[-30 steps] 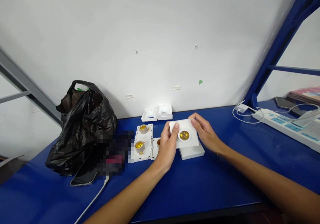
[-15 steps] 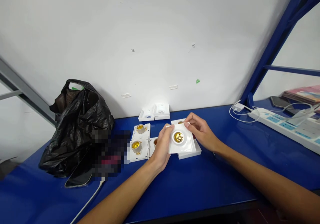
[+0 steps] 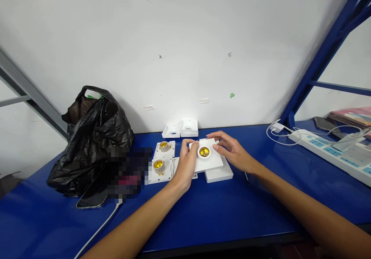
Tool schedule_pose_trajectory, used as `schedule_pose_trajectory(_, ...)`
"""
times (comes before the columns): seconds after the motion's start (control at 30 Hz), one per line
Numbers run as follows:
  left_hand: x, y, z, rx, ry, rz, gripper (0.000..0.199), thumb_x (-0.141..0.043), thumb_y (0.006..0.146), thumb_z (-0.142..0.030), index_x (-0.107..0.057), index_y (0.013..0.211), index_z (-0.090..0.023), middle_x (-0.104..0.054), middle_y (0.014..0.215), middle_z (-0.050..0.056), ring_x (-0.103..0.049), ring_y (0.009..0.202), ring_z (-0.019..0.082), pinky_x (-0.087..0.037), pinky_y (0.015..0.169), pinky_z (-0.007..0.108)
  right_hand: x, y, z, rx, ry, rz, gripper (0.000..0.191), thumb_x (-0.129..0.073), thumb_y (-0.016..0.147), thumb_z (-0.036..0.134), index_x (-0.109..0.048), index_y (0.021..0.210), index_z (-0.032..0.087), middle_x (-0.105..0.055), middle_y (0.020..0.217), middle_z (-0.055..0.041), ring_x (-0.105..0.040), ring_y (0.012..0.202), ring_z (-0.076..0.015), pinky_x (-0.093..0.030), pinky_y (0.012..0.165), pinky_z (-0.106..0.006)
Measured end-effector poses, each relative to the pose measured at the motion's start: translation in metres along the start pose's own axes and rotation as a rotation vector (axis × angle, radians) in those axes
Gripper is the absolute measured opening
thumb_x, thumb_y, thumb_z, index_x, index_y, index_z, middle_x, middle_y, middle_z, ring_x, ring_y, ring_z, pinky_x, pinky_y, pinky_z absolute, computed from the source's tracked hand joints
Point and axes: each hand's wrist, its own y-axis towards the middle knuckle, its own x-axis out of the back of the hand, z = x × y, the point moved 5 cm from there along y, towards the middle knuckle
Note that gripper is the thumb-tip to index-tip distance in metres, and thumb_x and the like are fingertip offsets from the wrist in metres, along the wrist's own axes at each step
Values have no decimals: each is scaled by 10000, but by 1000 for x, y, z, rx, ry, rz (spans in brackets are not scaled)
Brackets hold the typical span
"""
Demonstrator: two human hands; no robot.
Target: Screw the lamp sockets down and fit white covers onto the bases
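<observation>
Fingers of the left hand (image 3: pixel 184 168) are closed on the left edge of a white square plastic lamp holder (image 3: pixel 208 161) with a round brass-coloured socket. Right hand (image 3: pixel 233 153): fingers parted, thumb at the holder's right edge; whether it grips cannot be told. The holder is held tilted above the blue smooth tabletop (image 3: pixel 232 212), partly overlapping a white square plastic cover (image 3: pixel 220 173). Contact between them cannot be determined.
</observation>
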Motion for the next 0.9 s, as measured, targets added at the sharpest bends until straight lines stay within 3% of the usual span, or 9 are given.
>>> schedule_pose_trajectory(0.1,2,1,-6,-19,-17,-18,222,-638,869,-400,-506,967,-251,-552,768,-50,-548,622,127,-427,553,202,-3,-2,4,52,-50,128,539,-744,895,419,-543,1393,366,-567,1365,-59,-607,1173,-259,-551,982,-452)
schedule_pose_trajectory(0.2,3,3,-8,-33,-27,-22,219,-651,863,-380,-512,970,-248,-556,785,-45,-557,640,131,-437,570,208,-3,-2,8,136,-110,172,742,-869,768,389,-522,1423,365,-547,1414,-70,-553,1301,-300,-509,1075,-493)
schedule_pose_trajectory(0.3,5,7,-10,-82,-42,-19,215,-648,879,-370,-527,1008,-249,-606,878,-21,-610,748,149,-466,634,216,0,1,5,154,-119,89,714,-878,748,398,-558,1384,339,-569,1396,-84,-579,1268,-308,-530,1046,-504)
schedule_pose_trajectory(0.43,8,13,-16,-170,-8,-27,262,-574,955,-390,-504,1170,-257,-641,1138,45,-662,912,180,-510,778,279,13,9,-11,98,-34,-117,604,-856,769,413,-588,1297,295,-589,1394,-106,-624,1221,-300,-560,1003,-493)
schedule_pose_trajectory(0.5,10,12,-23,-285,153,-47,255,-533,978,-345,-475,1208,-251,-611,1225,72,-667,961,191,-512,833,316,22,13,-23,50,32,-228,579,-849,775,424,-585,1267,271,-631,1351,-111,-648,1196,-290,-563,1004,-485)
schedule_pose_trajectory(0.57,5,6,-31,-462,458,-30,187,-501,986,-278,-498,1169,-236,-611,1219,80,-650,1026,212,-494,894,352,31,15,-34,21,19,-329,577,-855,761,440,-592,1244,264,-653,1324,-106,-661,1182,-285,-563,1012,-483)
schedule_pose_trajectory(0.7,-19,-15,-24,-756,1167,130,191,-443,1025,-278,-601,1092,-193,-684,1121,120,-641,1067,304,-443,993,491,39,17,-43,22,-21,-390,580,-859,745,455,-582,1217,262,-661,1305,-98,-679,1173,-276,-554,1046,-492)
schedule_pose_trajectory(0.77,-26,-22,-9,-773,1342,191,339,-452,1049,-389,-607,1226,-144,-690,1206,186,-653,1124,359,-451,1014,529,38,17,-40,43,-38,-385,575,-868,732,444,-594,1202,258,-633,1342,-99,-658,1217,-279,-528,1088,-495)
schedule_pose_trajectory(0.9,-32,-24,17,-749,1423,244,588,-492,1033,-537,-583,1354,-53,-608,1398,298,-620,1268,439,-447,1082,555,27,18,-29,70,-25,-332,571,-863,745,433,-587,1212,253,-624,1359,-109,-642,1259,-282,-497,1130,-494)
